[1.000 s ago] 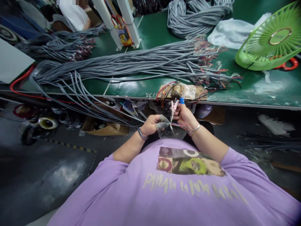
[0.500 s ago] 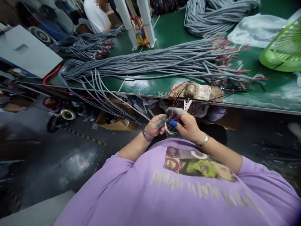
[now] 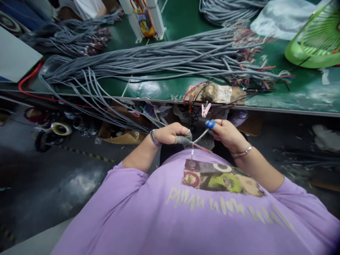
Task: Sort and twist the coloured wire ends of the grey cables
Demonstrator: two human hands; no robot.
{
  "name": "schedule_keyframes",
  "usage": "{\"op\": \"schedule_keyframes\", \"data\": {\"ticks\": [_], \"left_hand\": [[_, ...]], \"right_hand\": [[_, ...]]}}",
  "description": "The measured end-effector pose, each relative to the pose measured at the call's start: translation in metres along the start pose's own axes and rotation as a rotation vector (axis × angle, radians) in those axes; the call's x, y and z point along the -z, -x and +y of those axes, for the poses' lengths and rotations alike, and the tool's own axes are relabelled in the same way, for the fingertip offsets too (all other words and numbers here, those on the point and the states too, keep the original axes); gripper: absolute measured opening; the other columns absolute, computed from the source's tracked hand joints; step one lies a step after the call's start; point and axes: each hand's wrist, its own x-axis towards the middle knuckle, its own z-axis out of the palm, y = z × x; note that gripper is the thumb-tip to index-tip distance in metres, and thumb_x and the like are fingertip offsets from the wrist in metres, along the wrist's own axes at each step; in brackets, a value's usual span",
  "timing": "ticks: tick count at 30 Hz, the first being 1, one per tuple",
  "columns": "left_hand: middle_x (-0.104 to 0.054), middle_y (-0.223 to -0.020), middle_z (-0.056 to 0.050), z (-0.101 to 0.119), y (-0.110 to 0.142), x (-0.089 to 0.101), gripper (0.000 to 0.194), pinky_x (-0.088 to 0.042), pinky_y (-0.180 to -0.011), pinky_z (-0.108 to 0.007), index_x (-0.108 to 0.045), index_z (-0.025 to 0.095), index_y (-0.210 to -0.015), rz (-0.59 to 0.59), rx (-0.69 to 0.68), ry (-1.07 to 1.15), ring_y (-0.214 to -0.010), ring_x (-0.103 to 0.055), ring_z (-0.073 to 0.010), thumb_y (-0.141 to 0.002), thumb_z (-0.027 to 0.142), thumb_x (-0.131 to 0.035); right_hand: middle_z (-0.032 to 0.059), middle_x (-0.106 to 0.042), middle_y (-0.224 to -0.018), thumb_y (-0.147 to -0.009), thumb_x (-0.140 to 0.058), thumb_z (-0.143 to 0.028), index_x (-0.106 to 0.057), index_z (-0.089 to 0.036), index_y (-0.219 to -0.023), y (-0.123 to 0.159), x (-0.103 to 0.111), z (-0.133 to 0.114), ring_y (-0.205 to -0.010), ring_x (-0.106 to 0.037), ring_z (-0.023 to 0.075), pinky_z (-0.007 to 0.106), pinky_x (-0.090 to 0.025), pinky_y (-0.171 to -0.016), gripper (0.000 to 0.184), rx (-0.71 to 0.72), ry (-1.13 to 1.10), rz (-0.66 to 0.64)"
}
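Handling of one cable end (image 3: pixel 193 143) looks midway, judged by its loose wires. Off the counter (image 3: pixel 305 97), just past the front edge, the end is pinched by the left hand (image 3: pixel 170 134), that grip closed. The jacket appears removed there: coloured wires (image 3: pixel 203 147) are left splayed. A pale strand (image 3: pixel 201 136) is stretched across to the right hand (image 3: pixel 225 134), grip apparently closed on its far end, contact partly hidden. No finished joint is shown; what is covered by the left grip cannot be told.

On the counter, a grey cable bundle (image 3: pixel 148 60) is laid along the front edge, bared ends fanned toward the right, several lengths draped over that edge at left. Whether those ends are finished cannot be told. A pink clip (image 3: pixel 205 110) is seen at the front edge, held by neither hand.
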Motion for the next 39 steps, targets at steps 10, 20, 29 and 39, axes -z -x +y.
{"op": "schedule_keyframes", "data": {"ticks": [10, 20, 29, 39], "left_hand": [[-0.070, -0.069, -0.007, -0.003, -0.016, -0.012, 0.035, -0.050, -0.061, -0.024, -0.075, 0.014, -0.083, 0.513, -0.203, -0.129, -0.061, -0.062, -0.0136, -0.079, 0.048, -0.074], [-0.061, -0.061, -0.001, -0.035, -0.041, -0.010, 0.045, -0.042, -0.052, -0.021, -0.070, 0.012, -0.082, 0.596, -0.104, -0.023, -0.051, -0.051, -0.0081, -0.081, 0.057, -0.068], [-0.060, -0.060, -0.001, -0.045, -0.047, -0.009, 0.046, -0.041, -0.053, -0.021, -0.069, 0.012, -0.082, 0.582, -0.113, -0.018, -0.051, -0.050, -0.0079, -0.082, 0.059, -0.066], [-0.061, -0.065, 0.000, -0.057, -0.050, -0.011, 0.047, -0.042, -0.060, -0.022, -0.070, 0.011, -0.084, 0.529, -0.126, -0.080, -0.056, -0.049, -0.0082, -0.084, 0.058, -0.064]], "right_hand": [[-0.0002, -0.061, -0.061, -0.078, -0.066, -0.069, -0.048, -0.019, -0.071, -0.044, 0.018, 0.014, -0.035, -0.021, 0.0014, 0.018, -0.009, -0.032, 0.053, -0.096, -0.402, 0.099], [-0.0006, -0.059, -0.058, -0.071, -0.067, -0.076, -0.058, -0.015, -0.072, -0.068, -0.008, 0.006, -0.039, -0.036, 0.0030, 0.017, -0.015, -0.034, 0.061, -0.052, -0.435, -0.089], [-0.0057, -0.042, -0.041, -0.070, -0.058, -0.084, -0.060, -0.016, -0.069, -0.068, -0.019, 0.003, -0.034, -0.028, 0.0041, 0.019, -0.016, -0.032, 0.068, -0.098, -0.479, -0.036], [-0.0050, -0.049, -0.044, -0.071, -0.072, -0.071, -0.054, -0.018, -0.067, -0.072, -0.029, -0.006, -0.033, -0.036, 0.0039, 0.020, -0.022, -0.031, 0.056, -0.119, -0.614, 0.126]]}}
